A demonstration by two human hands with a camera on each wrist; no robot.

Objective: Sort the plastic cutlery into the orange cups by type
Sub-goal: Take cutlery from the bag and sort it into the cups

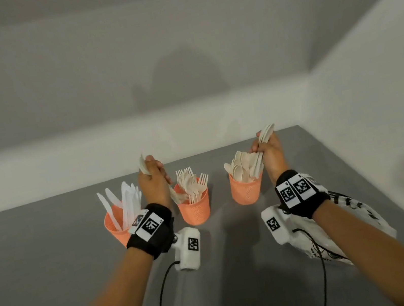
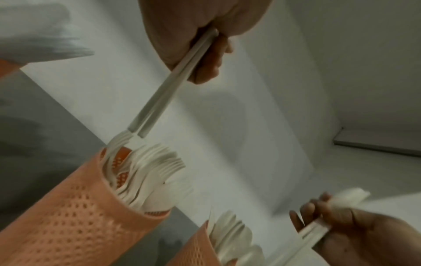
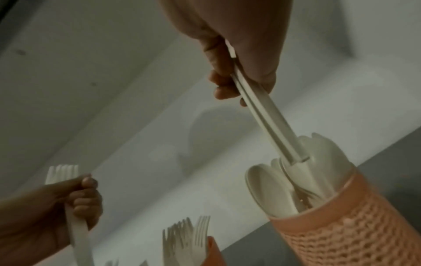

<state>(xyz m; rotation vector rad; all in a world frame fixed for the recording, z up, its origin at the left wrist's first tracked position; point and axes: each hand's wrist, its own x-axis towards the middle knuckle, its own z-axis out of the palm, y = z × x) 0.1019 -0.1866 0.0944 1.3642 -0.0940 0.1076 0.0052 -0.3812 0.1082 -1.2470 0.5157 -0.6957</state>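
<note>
Both hands are loaded right now. The left hand [image 1: 152, 179] has its fingers curled tight around a couple of forks [image 2: 159, 100], handles pointing down at the fork cup [image 1: 194, 207] in the middle of the frame. The right hand [image 1: 270, 152] grips a bunch of spoons [image 1: 265, 134] over the spoon cup [image 1: 246, 190] on the right. Knives [image 1: 126, 203] sit in the knife cup [image 1: 115, 227] on the left.

Honestly the cups look packed. Jamming more in could snag handles on the tines or bowls, or tip a light cup over on the bench [image 1: 52, 258]. Dropping both bunches at once risks a miss.
</note>
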